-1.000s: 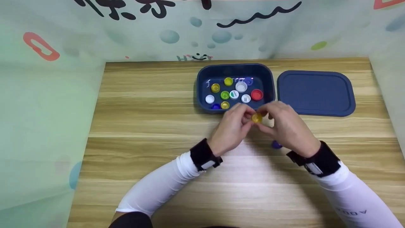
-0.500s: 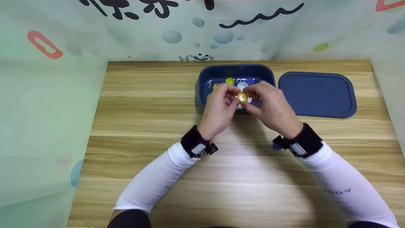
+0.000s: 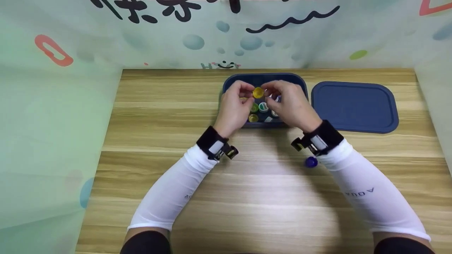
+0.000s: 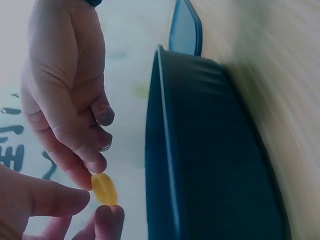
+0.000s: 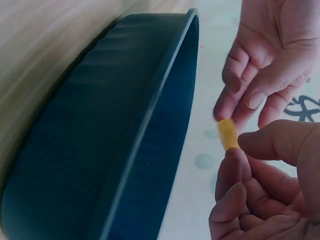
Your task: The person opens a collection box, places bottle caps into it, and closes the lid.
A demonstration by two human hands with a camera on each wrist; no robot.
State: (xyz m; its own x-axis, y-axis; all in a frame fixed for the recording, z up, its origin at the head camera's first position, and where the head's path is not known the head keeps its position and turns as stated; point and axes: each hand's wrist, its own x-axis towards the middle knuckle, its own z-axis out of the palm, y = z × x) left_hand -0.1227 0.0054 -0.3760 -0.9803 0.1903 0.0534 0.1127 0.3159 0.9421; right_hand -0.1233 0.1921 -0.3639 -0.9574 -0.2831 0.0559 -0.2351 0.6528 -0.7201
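Observation:
A translucent yellow bottle cap (image 3: 258, 92) is held between the fingertips of both hands, over the dark blue box (image 3: 272, 76). My left hand (image 3: 233, 106) pinches it from the left side. From the right, my right hand (image 3: 293, 104) has thumb and fingertips at its edge. In the left wrist view the yellow cap (image 4: 104, 189) is above the level of the box rim. Inside the box lie several bottle caps, among them a green cap (image 3: 254, 107), a white cap with a green mark (image 3: 263, 107) and another yellow cap (image 3: 253, 118); the hands hide others.
The flat blue lid (image 3: 355, 106) lies on the wooden table (image 3: 176, 127) just right of the box. One dark purple cap (image 3: 311, 162) sits on the table by the right forearm. A printed curtain (image 3: 159, 38) hangs behind the table and along its sides.
Both hands have carried the yellow cap forward and left, from the box's front edge to over its inside. The purple cap on the table shows more fully from behind the right arm.

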